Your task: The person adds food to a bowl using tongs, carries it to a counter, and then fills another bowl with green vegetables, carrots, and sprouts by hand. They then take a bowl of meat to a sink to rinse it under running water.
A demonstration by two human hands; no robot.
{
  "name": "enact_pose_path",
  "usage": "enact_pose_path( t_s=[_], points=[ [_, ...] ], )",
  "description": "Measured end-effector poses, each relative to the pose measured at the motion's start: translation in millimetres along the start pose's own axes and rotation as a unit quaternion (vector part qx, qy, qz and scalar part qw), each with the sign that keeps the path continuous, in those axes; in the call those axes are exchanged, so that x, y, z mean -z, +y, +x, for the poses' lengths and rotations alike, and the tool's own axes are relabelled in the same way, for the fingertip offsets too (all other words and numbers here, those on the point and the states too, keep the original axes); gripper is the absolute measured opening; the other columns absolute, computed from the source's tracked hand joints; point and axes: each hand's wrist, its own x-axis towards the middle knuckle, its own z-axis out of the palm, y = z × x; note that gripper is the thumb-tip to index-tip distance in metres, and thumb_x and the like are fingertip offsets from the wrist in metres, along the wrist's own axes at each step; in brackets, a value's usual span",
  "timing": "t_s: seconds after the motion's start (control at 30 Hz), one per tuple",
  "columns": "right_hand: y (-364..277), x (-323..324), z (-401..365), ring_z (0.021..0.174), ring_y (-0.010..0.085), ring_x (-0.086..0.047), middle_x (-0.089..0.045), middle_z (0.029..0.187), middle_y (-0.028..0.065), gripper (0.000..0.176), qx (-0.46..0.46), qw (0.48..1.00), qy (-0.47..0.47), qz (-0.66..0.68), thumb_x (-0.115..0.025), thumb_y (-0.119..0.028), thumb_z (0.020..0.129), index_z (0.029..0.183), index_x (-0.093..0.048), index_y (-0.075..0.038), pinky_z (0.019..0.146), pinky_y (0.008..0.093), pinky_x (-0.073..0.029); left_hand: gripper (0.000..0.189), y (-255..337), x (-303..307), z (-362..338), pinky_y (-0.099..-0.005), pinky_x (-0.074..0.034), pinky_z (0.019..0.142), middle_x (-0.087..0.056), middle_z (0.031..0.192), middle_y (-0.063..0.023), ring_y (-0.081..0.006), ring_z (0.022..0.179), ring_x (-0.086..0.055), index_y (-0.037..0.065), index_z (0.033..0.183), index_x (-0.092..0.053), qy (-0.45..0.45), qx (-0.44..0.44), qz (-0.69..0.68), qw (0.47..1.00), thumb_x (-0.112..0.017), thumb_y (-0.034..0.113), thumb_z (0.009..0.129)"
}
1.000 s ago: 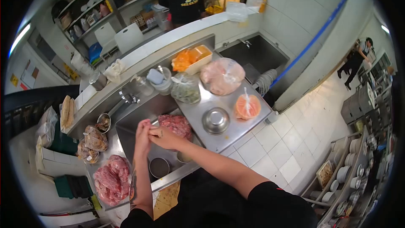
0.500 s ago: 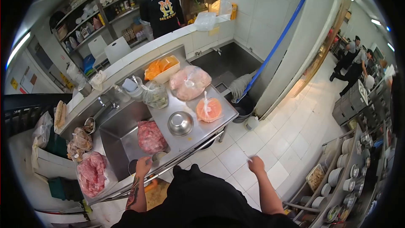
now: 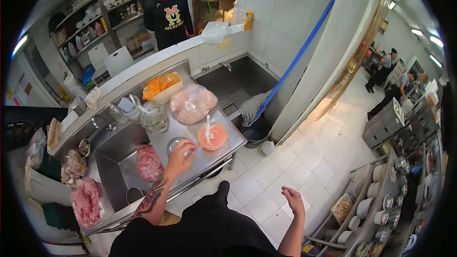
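Observation:
My left hand (image 3: 182, 156), at the end of a tattooed forearm, reaches over the steel counter (image 3: 215, 158). Its bent fingers overlap the near side of a round metal bowl (image 3: 172, 144). The fingertips point at a tied clear bag of orange-pink food (image 3: 212, 136), close to its edge. My right hand (image 3: 293, 201) hangs over the floor away from the counter, fingers loosely bent and apart, nothing visible in them. Left of my forearm, a bag of red meat (image 3: 149, 163) lies at the sink's (image 3: 114, 154) right edge.
Behind the bowl stand a large bag of pale meat (image 3: 193, 103), a bag of greens (image 3: 154, 117) and a tray of orange food (image 3: 163, 89). More meat (image 3: 87, 203) sits left of the sink. A blue-handled mop (image 3: 297, 59) leans right; a person (image 3: 169, 16) stands beyond the wall.
My left hand has moved forward and right from the counter's front edge to the metal bowl. My right hand has lowered slightly. The view has shifted right.

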Motion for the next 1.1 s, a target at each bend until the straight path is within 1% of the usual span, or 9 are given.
enact_pose_path(
  t_s=[0.07,0.1,0.13,0.2,0.23,0.4,0.67,0.83,1.1],
  points=[
    [-21,7,27,0.101,0.0285,-0.068,-0.068,0.117,0.0193,0.039,0.033,0.999,-0.004,-0.009,-0.071,-0.027,0.087,0.121,-0.067,-0.006,0.091,0.0357,-0.052,0.023,1,-7,13,-0.0345,-0.049,0.083,-0.060,0.114,-0.0138,-0.0293,0.098,-0.062,0.004,0.106,-0.067,-0.002,0.047,-0.029,0.998,-0.066,0.002,0.083],
    [-33,-2,36,0.102,0.0271,-0.067,-0.064,0.122,0.0181,0.041,0.108,0.945,0.089,-0.295,-0.071,-0.025,0.088,0.123,-0.064,-0.004,0.089,0.0349,-0.052,0.025,-3,-11,19,-0.0361,-0.048,0.088,-0.060,0.115,-0.0139,-0.0308,0.103,-0.061,0.005,0.106,-0.067,-0.009,0.096,-0.053,0.994,-0.067,0.002,0.082],
    [-49,-12,48,0.103,0.0257,-0.067,-0.060,0.127,0.0169,0.043,0.171,0.798,0.174,-0.551,-0.071,-0.023,0.089,0.124,-0.061,-0.001,0.087,0.0342,-0.053,0.025,-11,-17,24,-0.0361,-0.048,0.088,-0.060,0.115,-0.0139,-0.0308,0.103,-0.061,0.005,0.106,-0.067,-0.004,0.095,-0.059,0.994,-0.067,0.002,0.082],
    [-99,-38,84,0.107,0.0257,-0.065,-0.053,0.133,0.0187,0.048,0.203,0.963,0.080,-0.158,-0.074,-0.014,0.085,0.127,-0.055,-0.003,0.081,0.0371,-0.057,0.030,-29,-36,25,-0.0370,-0.047,0.091,-0.059,0.120,-0.0142,-0.0310,0.105,-0.061,0.004,0.109,-0.067,-0.008,0.110,-0.059,0.992,-0.066,0.001,0.080],
    [-131,-55,89,0.107,0.0235,-0.064,-0.050,0.134,0.0172,0.056,0.198,0.979,0.043,-0.036,-0.073,-0.008,0.085,0.135,-0.047,-0.005,0.072,0.0325,-0.059,0.030,-36,-46,31,-0.0370,-0.047,0.091,-0.059,0.120,-0.0142,-0.0310,0.105,-0.061,0.004,0.109,-0.067,-0.003,0.112,-0.063,0.992,-0.066,0.001,0.080],
    [-326,-88,125,0.073,0.0190,-0.060,-0.039,0.136,0.0191,0.077,0.337,0.908,-0.133,0.211,-0.068,0.002,0.083,0.144,-0.022,-0.010,0.052,0.0263,-0.055,0.031,-50,-92,69,-0.0367,-0.045,0.098,-0.056,0.127,-0.0139,-0.0309,0.117,-0.056,0.004,0.113,-0.066,-0.017,0.056,-0.093,0.994,-0.065,0.006,0.082],
    [-505,-91,171,0.054,0.0131,-0.049,-0.039,0.135,0.0244,0.075,0.427,0.785,-0.259,0.367,-0.064,-0.004,0.083,0.143,-0.021,-0.017,0.043,0.0237,-0.045,0.037,-39,-89,129,-0.0385,-0.045,0.100,-0.052,0.133,-0.0161,-0.0326,0.120,-0.055,0.005,0.119,-0.065,-0.025,0.048,-0.090,0.994,-0.063,0.007,0.082],
    [-516,-104,188,0.051,0.0125,-0.048,-0.040,0.136,0.0261,0.072,0.395,0.750,-0.382,0.368,-0.064,-0.005,0.084,0.142,-0.023,-0.016,0.041,0.0238,-0.043,0.035,-37,-65,103,-0.0386,-0.048,0.096,-0.053,0.133,-0.0169,-0.0330,0.116,-0.058,0.005,0.118,-0.065,0.035,0.138,-0.041,0.989,-0.064,0.008,0.083],
    [-515,-116,237,0.054,0.0141,-0.050,-0.041,0.136,0.0260,0.064,0.369,0.728,-0.367,0.446,-0.062,-0.010,0.087,0.141,-0.027,-0.013,0.043,0.0245,-0.043,0.038,-16,-65,46,-0.0383,-0.050,0.094,-0.053,0.131,-0.0177,-0.0343,0.112,-0.059,0.004,0.117,-0.065,0.153,0.255,0.070,0.952,-0.068,0.000,0.080]
  ],
)
